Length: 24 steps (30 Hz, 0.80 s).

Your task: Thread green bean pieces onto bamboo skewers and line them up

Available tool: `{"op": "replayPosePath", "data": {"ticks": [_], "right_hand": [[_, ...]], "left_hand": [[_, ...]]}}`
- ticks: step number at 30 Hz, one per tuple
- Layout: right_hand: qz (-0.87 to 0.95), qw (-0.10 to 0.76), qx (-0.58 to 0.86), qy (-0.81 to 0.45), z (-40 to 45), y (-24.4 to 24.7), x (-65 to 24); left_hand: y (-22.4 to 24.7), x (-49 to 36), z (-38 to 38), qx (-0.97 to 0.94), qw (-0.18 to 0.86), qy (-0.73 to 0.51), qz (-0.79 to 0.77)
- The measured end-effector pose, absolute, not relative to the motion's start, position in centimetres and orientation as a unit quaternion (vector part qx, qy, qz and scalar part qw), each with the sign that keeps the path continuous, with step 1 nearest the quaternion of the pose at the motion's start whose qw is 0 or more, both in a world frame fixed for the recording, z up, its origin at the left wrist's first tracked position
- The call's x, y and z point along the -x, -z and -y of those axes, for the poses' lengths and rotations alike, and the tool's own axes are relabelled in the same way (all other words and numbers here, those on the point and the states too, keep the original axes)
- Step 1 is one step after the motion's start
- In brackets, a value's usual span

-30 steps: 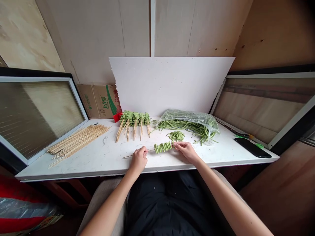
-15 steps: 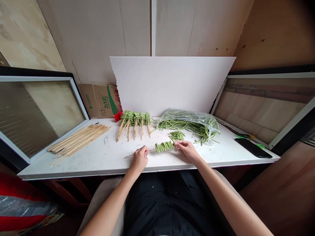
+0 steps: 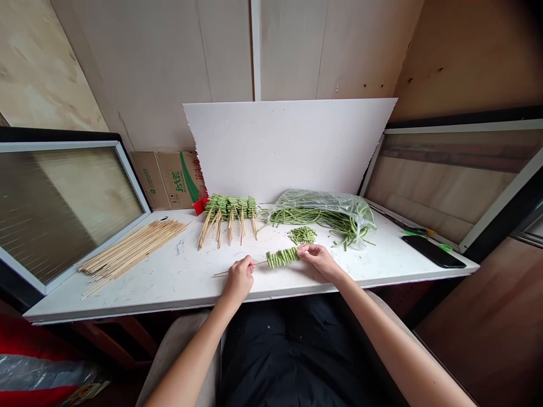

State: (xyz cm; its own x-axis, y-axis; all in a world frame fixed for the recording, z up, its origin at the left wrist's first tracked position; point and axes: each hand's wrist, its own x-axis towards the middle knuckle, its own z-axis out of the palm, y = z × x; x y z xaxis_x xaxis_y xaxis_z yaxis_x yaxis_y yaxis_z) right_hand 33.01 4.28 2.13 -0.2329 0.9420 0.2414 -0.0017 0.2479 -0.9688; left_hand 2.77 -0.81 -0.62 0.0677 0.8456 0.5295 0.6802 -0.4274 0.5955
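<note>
My left hand (image 3: 240,277) is closed round a thin wooden skewer (image 3: 259,262), whose bare end sticks out to the left. Cut green bean pieces (image 3: 281,258) sit in a row across the skewer's right part. At the right end of that row, the fingertips of my right hand (image 3: 318,260) pinch the last bean piece; the skewer's tip is hidden by the fingers. Just behind lies a small heap of cut bean pieces (image 3: 302,234). Finished bean skewers (image 3: 231,207) are stacked further back, their bare sticks pointing toward me.
Loose bamboo skewers (image 3: 136,246) lie on the white table (image 3: 169,297) at left. Long green beans in a clear plastic bag (image 3: 324,200) rest at the back right. A black phone (image 3: 432,252) lies near the right edge. A white board (image 3: 288,147) and a cardboard box (image 3: 169,178) stand behind.
The camera view has shifted slightly. Both hands keep nearly the same hold on the skewer and its bean pieces; little else differs.
</note>
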Motion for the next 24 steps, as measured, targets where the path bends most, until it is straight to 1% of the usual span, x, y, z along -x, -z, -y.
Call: {"op": "replayPosePath", "data": {"ticks": [5,9,14,17,20,24], "right_hand": [[0.570,0.512,0.419,-0.487,-4.7,-1.5,-33.2],[0.568,0.516,0.416,-0.487,-5.2,-1.0,-33.5],[0.550,0.537,0.404,-0.495,-5.3,-0.9,-33.6],[0.538,0.549,0.387,-0.509,-5.1,-1.3,-33.4],[0.554,0.537,0.383,-0.508,-4.9,-1.6,-33.3],[0.606,0.496,0.386,-0.488,-4.6,-1.7,-33.2]], "left_hand": [[0.5,-3.0,0.7,-0.730,0.104,-0.436,-0.516],[0.5,-2.9,0.3,-0.723,0.112,-0.440,-0.521],[0.3,-2.6,0.0,-0.689,0.167,-0.471,-0.525],[0.3,-2.6,-0.1,-0.678,0.161,-0.480,-0.533],[0.4,-2.6,-0.3,-0.668,0.153,-0.489,-0.540],[0.8,-2.7,-0.3,-0.675,0.137,-0.496,-0.528]]}}
